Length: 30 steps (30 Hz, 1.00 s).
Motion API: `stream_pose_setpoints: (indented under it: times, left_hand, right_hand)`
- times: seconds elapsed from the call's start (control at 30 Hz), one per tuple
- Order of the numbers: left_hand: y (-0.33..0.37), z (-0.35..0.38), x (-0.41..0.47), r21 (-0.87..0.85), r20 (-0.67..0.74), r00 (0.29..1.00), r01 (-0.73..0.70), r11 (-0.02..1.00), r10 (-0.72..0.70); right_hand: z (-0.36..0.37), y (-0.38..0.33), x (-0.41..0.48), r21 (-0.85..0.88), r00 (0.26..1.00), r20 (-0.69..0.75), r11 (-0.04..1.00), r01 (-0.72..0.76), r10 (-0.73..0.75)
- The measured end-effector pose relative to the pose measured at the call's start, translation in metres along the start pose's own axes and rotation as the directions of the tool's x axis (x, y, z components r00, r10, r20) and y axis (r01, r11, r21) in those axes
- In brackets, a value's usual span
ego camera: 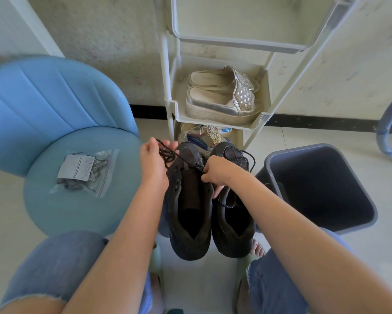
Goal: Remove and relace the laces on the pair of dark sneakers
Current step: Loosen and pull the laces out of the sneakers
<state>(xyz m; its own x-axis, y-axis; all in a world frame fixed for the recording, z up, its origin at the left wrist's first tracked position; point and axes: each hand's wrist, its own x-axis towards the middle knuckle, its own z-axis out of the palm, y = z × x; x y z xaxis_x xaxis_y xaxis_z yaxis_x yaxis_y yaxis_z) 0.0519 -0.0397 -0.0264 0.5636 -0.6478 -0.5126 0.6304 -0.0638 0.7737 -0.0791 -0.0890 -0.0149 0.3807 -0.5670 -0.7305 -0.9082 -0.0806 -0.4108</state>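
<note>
Trouble could begin at the far left: the zip bag (81,172), holding dark cords that are likely spare laces, lies loose near the middle of the blue chair seat (54,211), and a knock from our elbow could send it off the front edge. Next, our left hand (153,157) has its fingers closed round a bunched black lace (167,155) that runs taut down into the left-hand sneaker (188,223). If we tug hard while a turn is caught in an eyelet, we judge the lace may snag or jerk the shoe loose.

Our right hand (220,172) is curled tight on that sneaker's inner collar, where the two shoes meet. The pair sits in front of us between our knees, toes toward the shoe rack (167,87). A weak hold there could drop them. The right-hand sneaker (233,223) has its lace in, with slack loops that could tangle with the one we hold. The grey bin (315,189) stands open just beside it, so a dropped lace could land inside.

We cannot see most of the right fingertips, whether they also catch the other shoe, the eyelets near the toe, or what, if anything, supports the soles.
</note>
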Motion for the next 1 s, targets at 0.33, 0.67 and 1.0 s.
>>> stream_pose_setpoints:
  times: [0.33, 0.67, 1.0]
  left_hand:
    - [-0.02, -0.011, 0.004, 0.928, 0.373, 0.927, -0.371, 0.04, -0.042]
    - [0.008, -0.004, 0.001, 0.454, -0.062, 0.991, -0.079, 0.887, 0.121]
    - [0.008, -0.004, -0.002, 0.63, 0.039, 0.998, -0.07, 0.773, 0.058]
  right_hand:
    - [0.002, 0.002, 0.0, 0.044, 1.0, -0.027, 0.999, 0.002, -0.001]
    - [0.002, 0.0, 0.001, 0.034, 1.0, -0.014, 0.999, -0.01, 0.01]
    - [0.002, 0.0, 0.0, 0.026, 1.0, -0.023, 1.0, 0.001, 0.0]
